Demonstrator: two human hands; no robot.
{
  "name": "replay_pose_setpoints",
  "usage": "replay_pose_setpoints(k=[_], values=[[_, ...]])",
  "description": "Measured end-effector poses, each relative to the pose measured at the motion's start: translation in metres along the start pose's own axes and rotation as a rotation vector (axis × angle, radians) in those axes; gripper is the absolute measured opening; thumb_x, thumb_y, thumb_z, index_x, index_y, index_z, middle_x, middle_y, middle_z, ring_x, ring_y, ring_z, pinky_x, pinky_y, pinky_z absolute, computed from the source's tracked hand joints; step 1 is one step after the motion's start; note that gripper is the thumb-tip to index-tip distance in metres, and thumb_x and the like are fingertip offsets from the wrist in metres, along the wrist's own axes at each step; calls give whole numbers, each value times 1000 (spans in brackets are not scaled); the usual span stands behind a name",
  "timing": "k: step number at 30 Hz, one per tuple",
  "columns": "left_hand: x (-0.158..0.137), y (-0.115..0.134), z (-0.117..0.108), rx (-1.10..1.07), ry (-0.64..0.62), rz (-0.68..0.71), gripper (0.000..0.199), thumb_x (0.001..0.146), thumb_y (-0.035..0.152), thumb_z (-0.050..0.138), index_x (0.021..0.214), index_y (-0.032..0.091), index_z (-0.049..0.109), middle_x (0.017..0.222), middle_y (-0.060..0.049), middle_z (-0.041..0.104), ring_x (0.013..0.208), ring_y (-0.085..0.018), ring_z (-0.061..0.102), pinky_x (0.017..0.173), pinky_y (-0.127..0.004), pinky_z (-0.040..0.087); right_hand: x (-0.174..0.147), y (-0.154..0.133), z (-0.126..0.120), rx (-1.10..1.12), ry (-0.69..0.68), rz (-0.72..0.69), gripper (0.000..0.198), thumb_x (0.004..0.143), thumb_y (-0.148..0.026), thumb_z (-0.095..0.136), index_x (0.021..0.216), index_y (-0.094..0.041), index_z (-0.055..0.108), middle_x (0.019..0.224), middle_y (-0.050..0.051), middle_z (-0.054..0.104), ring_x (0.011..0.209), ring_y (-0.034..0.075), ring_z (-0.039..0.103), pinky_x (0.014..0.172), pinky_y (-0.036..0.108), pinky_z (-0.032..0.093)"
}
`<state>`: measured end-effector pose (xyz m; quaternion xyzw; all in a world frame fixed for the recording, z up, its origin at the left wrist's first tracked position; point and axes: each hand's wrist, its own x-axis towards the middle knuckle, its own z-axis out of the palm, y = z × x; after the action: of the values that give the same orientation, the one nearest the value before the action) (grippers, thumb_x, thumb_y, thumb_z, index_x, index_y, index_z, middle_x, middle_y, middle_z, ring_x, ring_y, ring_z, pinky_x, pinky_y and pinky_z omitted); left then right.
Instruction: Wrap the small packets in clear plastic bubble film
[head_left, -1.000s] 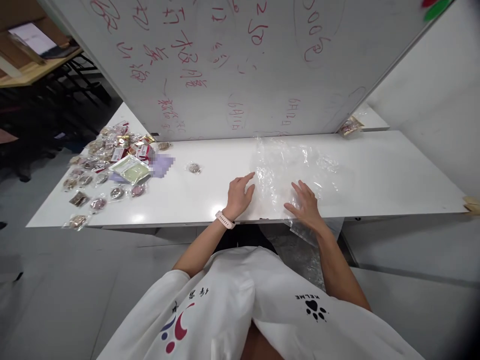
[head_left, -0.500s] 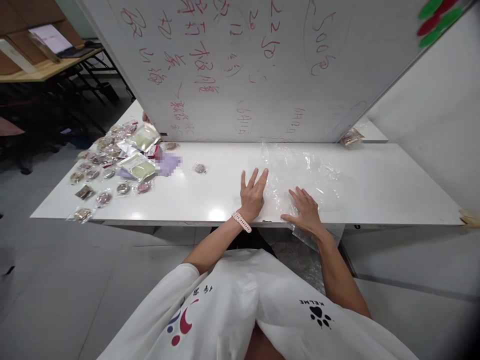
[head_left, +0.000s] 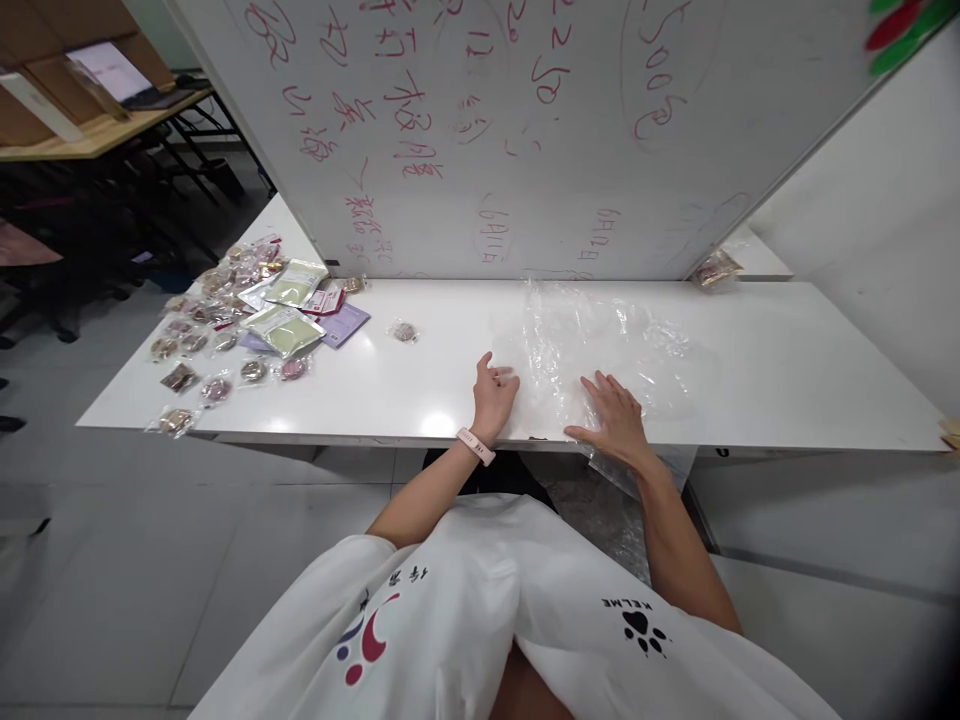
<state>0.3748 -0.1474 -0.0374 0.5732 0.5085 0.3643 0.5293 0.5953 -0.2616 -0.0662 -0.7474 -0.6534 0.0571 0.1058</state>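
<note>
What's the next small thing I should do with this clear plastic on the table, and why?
I'd probably smooth the clear plastic toward the left with your left hand. It lies creased across the table, your right hand is spread over its near part, and your left hand is close to its left side.

We locate the surface (head_left: 795, 385) across the middle of the frame, with the board (head_left: 450, 200) behind it. Right of centre, we find the plastic film (head_left: 559, 340) on the surface, the left hand (head_left: 493, 400) by its left edge, the right hand (head_left: 616, 420) over its lower part. At left, we find the packet group (head_left: 283, 330); between it and the plastic film lies one single packet (head_left: 406, 331).
</note>
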Motion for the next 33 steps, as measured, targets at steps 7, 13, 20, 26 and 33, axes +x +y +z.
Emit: replay_pose_setpoints(k=[7,13,20,26,33], values=[[-5,39,5,609,120,615,19,96,35,56,88,27,71,146,-2,55,141,-33,41,111,-61,33,-1,2,0,100,62,0,91,84,-75,47,159,-29,22,165,10,21,151,36,19,116,58,23],[-13,81,-52,160,99,445,41,102,50,38,96,23,67,76,-4,73,67,-16,70,61,-30,55,-4,-38,-67,146,282,-40,82,94,-70,33,162,-30,8,167,7,8,152,40,11,117,60,18],[34,38,-148,395,156,85,31,96,40,47,80,20,64,59,-1,62,52,-15,59,57,-30,47,67,-127,-51,97,178,-305,65,100,-62,28,158,-34,27,166,1,21,153,34,9,120,59,12],[112,18,-236,882,593,73,20,94,28,49,104,14,60,117,-15,64,116,-29,53,102,-43,37,101,-139,36,115,-76,-307,66,101,-61,17,154,-28,37,165,5,25,153,29,15,122,56,14],[192,15,-289,1013,626,-135,59,85,41,66,123,0,47,137,-30,45,129,-41,35,106,-53,25,98,-136,37,104,-56,-307,66,101,-62,17,153,-29,39,165,4,24,153,28,17,123,55,16]])
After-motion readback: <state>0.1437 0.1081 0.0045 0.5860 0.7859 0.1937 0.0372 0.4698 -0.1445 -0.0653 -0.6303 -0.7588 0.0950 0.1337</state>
